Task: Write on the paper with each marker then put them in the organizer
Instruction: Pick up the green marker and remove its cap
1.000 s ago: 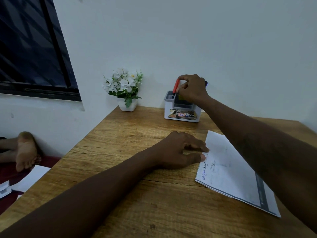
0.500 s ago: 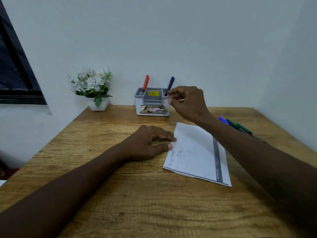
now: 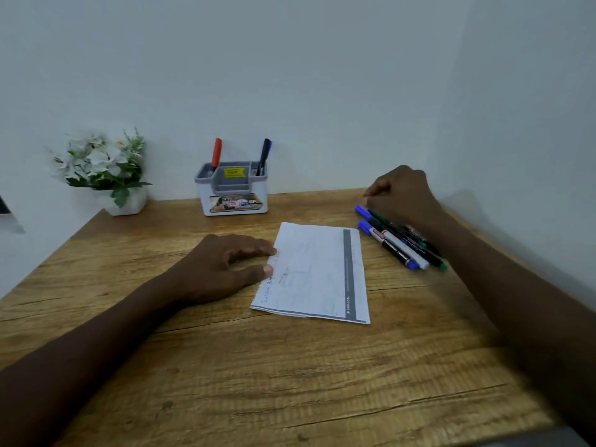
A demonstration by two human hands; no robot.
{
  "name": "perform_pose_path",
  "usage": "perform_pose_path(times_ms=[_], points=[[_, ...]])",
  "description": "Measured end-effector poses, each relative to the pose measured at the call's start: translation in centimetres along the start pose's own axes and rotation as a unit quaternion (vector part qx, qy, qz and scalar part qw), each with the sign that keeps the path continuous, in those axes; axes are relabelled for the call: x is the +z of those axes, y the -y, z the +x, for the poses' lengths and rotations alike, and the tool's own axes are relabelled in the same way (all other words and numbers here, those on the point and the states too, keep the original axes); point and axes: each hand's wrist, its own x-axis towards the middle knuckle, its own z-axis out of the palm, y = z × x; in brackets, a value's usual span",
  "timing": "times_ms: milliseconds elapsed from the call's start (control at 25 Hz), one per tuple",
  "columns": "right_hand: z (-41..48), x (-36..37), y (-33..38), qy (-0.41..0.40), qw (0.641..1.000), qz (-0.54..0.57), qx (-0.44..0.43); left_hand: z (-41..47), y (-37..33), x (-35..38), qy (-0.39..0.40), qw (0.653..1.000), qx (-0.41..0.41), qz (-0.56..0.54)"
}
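Note:
A folded white paper (image 3: 317, 272) with faint handwriting lies on the wooden desk (image 3: 290, 382). My left hand (image 3: 222, 266) rests flat on its left edge, fingers apart, holding nothing. A white and grey organizer (image 3: 206, 201) stands at the back against the wall, with a red marker (image 3: 216, 153) upright in its left slot and a black marker (image 3: 265, 154) in its right slot. Several markers (image 3: 400, 245), blue, green and black, lie in a pile to the right of the paper. My right hand (image 3: 403, 195) hovers over the pile's far end with fingers curled; whether it grips one is hidden.
A small white pot of white flowers (image 3: 103, 169) stands at the desk's back left corner. White walls close off the back and the right side. The desk's left edge runs diagonally at the left.
My right hand has left the organizer, where the black marker now stands, and swung right and down to the pile of markers. The view has panned right. My left hand has stayed on the paper.

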Motion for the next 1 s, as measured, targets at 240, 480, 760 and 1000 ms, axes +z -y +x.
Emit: perform_pose_path(times_ms=[240,480,760,1000], points=[[2.3,-0.9,-5.0,0.132,0.957,-0.189,0.175,0.2,0.0,0.0,0.005,1.000,-0.009,0.007],[2.4,-0.2,-4.6,0.117,0.961,-0.157,0.197,0.1,-0.4,-0.1,0.006,1.000,-0.017,0.000],[2.1,-0.9,-3.5,0.140,0.961,-0.113,0.208,-0.2,-0.7,-0.3,0.004,1.000,-0.006,-0.014],[-1.2,-1.4,4.5,0.187,0.977,0.061,0.078,-0.6,-1.0,-0.5,-0.046,0.998,-0.002,-0.047]])
